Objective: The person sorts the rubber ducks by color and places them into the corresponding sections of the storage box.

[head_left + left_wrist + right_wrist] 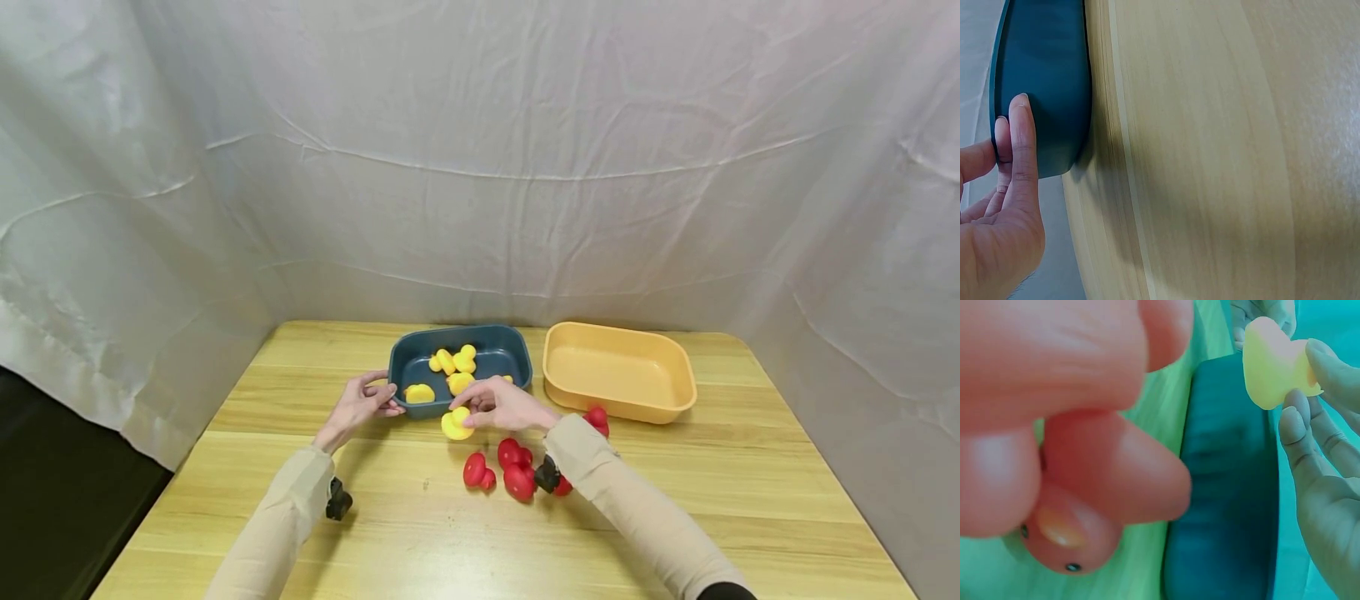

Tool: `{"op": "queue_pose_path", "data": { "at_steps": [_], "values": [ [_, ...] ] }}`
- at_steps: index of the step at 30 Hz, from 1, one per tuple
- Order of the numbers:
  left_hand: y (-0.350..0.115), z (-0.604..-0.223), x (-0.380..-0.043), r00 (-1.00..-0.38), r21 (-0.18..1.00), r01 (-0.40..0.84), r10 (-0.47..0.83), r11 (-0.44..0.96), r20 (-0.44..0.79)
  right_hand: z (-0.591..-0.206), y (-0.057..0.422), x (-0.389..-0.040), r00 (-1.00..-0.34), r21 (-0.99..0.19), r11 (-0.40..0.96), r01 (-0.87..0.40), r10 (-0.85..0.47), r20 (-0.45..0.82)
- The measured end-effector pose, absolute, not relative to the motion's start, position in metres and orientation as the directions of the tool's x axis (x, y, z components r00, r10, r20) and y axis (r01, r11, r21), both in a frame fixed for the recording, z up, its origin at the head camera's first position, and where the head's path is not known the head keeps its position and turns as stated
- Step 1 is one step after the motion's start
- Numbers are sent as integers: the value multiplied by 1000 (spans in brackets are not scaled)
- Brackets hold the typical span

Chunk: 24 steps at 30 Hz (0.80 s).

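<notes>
- At eight o'clock on the blue bin point(491, 362): left hand point(362, 402) pinches its edge, thumb at the rim, fingers along the outer wall; steadying it, I'd guess.
- Six o'clock, just off the near wall: yellow duck point(457, 424) pinched by right hand point(506, 403), thumb against fingertips; light grip, probably enough for a small toy.
- Inside: other ducks point(419, 393), loose.
- Five o'clock: red ducks point(519, 482), partly behind right sleeve point(600, 475).
- Three o'clock: orange bin point(618, 372), likely set for easy reach.

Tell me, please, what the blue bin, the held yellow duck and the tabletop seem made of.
Blue bin: probably satin plastic; smooth, curving walls.
Yellow duck: perhaps rubber or vinyl; smooth, plain-coloured surface.
Tabletop: apparently glossy wood or laminate; visible grain and glare.
</notes>
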<state>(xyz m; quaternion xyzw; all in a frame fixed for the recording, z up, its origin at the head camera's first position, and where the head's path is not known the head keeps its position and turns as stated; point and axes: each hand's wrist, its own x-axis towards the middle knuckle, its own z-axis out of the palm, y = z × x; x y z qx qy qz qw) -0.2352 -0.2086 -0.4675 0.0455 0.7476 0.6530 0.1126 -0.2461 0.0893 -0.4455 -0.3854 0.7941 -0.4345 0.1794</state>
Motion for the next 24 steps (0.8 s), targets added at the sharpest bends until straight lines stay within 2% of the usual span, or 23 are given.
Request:
{"op": "queue_pose_path", "data": {
  "at_steps": [10,24],
  "values": [
    [-209,-469,-235,-973,987,-76,208,139,-104,-436,94,-253,-671,-821,269,-503,-720,176],
    [-208,-466,-233,-971,983,-68,215,168,-104,-432,103,-266,-765,-861,257,-439,-610,209]
  ]
}}
